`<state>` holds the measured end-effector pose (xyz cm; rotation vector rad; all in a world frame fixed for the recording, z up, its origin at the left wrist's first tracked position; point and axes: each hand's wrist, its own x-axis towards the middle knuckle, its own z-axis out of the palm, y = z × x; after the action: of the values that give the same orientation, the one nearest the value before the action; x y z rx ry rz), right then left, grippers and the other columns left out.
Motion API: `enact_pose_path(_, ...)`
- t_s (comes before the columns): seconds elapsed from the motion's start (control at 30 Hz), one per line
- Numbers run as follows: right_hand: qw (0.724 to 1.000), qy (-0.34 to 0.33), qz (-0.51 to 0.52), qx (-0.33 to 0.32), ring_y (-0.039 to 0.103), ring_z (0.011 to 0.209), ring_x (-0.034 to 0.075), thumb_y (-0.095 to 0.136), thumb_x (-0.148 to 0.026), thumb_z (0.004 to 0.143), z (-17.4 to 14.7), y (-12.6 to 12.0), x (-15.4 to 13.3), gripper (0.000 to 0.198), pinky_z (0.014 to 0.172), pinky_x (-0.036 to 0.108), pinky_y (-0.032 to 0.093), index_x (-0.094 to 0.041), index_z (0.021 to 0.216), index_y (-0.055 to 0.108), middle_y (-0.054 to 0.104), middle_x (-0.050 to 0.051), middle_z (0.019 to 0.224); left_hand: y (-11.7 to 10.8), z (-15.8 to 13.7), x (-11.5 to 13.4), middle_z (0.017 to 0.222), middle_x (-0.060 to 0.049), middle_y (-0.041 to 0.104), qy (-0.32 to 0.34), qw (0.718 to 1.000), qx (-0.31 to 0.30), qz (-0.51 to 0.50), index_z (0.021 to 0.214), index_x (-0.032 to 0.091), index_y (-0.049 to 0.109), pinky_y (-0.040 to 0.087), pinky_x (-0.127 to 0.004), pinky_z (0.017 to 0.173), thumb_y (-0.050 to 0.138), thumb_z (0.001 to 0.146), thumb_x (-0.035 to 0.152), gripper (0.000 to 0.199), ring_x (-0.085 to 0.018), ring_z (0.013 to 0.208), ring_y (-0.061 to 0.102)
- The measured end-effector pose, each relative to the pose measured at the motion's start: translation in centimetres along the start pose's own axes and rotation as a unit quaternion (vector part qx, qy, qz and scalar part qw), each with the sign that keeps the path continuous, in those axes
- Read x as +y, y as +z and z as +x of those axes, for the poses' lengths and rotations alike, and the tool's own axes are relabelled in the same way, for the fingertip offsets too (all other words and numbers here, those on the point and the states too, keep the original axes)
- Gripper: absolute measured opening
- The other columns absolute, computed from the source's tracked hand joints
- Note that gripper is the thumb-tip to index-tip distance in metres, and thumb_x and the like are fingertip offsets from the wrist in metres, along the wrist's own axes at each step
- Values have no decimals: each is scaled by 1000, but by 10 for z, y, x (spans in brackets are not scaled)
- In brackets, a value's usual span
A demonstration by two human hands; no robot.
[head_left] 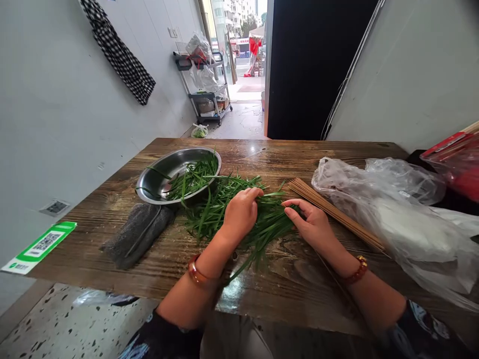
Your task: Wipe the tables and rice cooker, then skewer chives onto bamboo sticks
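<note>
Long green garlic chives (213, 209) lie in a loose heap at the middle of the wooden table. My left hand (241, 212) is over the heap, its fingers curled round some of the chives. To its right, my right hand (309, 222) is closed in a pinch, thumb and forefinger tips beside the chives. A thin skewer (337, 281) runs from under this hand down toward the table's near edge, seemingly in its grip; the palm hides part of it. Just beyond the right hand lies a bundle of thin bamboo skewers (337, 214).
A steel bowl (149, 184) with more chives stands left of the heap. Dark mesh cloth (136, 234) lies before it. Clear plastic bags (404, 219) cover the table's right side. A green QR-code card (41, 247) is at far left. Beyond, a trolley (205, 94) stands by the doorway.
</note>
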<state>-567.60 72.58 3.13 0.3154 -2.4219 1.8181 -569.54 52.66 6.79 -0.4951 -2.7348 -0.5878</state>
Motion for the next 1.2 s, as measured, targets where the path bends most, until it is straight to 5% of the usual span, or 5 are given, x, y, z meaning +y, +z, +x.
enact_pose_path(0.13,1000,11,2,9,49,48,12,57,-49,86,1,-2,2,37,45,23,39,-18,101,71,61,0,64,1,-1,5,95,-6,68,18,996,-41,74,97,24,64,49,-37,82,57,88,26,12,-23,91,60)
enact_pose_path(0.23,1000,16,10,12,51,48,12,58,-49,86,1,-2,4,38,44,23,39,-18,102,70,60,0,63,4,-1,7,94,-7,66,23,993,-49,102,94,23,66,48,-36,79,59,89,39,17,-24,90,60)
enact_pose_path(0.7,1000,7,0,-1,48,46,11,57,-50,88,1,-2,6,37,43,23,38,-18,103,69,56,-2,63,3,-2,13,103,-7,64,-2,984,-73,163,103,22,65,43,-38,80,46,90,16,24,-24,98,58)
enact_pose_path(1.03,1000,1,-14,0,43,43,10,57,-49,87,0,1,5,37,41,23,33,-17,103,70,51,-4,55,7,-1,12,102,-9,65,25,975,-113,190,98,20,65,43,-39,79,47,92,20,18,-26,97,58)
enact_pose_path(1.2,1000,-4,-13,-5,44,43,11,57,-48,88,-1,0,3,37,42,23,33,-16,103,69,51,-4,55,9,0,10,96,-10,65,7,988,-60,139,89,18,64,44,-39,78,47,91,18,17,-25,92,58)
